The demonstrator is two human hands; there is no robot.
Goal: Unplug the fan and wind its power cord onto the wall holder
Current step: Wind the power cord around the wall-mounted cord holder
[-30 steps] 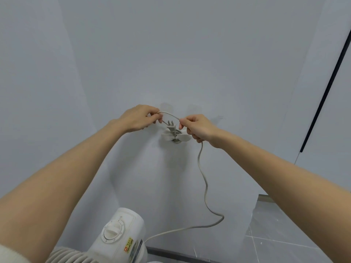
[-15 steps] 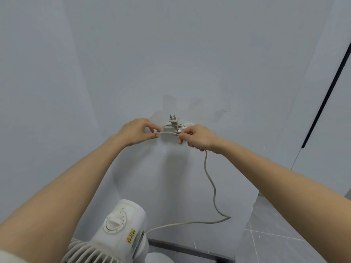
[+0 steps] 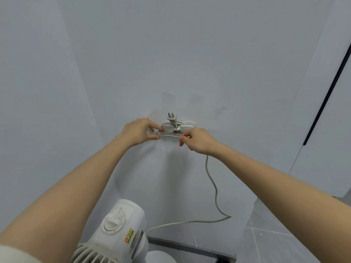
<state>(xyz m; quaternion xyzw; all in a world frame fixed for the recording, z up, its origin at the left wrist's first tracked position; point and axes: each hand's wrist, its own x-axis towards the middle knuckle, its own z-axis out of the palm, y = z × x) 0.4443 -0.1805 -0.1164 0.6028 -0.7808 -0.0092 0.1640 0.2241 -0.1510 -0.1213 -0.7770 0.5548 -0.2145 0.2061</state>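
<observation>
A white wall holder (image 3: pixel 185 127) with two flat wings is fixed to the pale wall. The grey plug (image 3: pixel 172 118) stands upright in its middle slot, prongs up. The power cord (image 3: pixel 214 186) loops round the holder's left wing and runs under it. My left hand (image 3: pixel 139 130) pinches the cord at the left end of the holder. My right hand (image 3: pixel 197 139) pinches it just below the right wing. From there the cord hangs down, bends, and runs left to the white fan (image 3: pixel 121 230) at the bottom.
The pale wall (image 3: pixel 171 54) fills most of the view. A dark vertical strip (image 3: pixel 326 95) marks a door edge at right. Grey floor tiles (image 3: pixel 275 242) and a dark skirting (image 3: pixel 190 247) lie below.
The plug went from lying at the holder to standing upright in its slot. Both hands dropped below the wings, drawing the cord under the holder. My view moved closer.
</observation>
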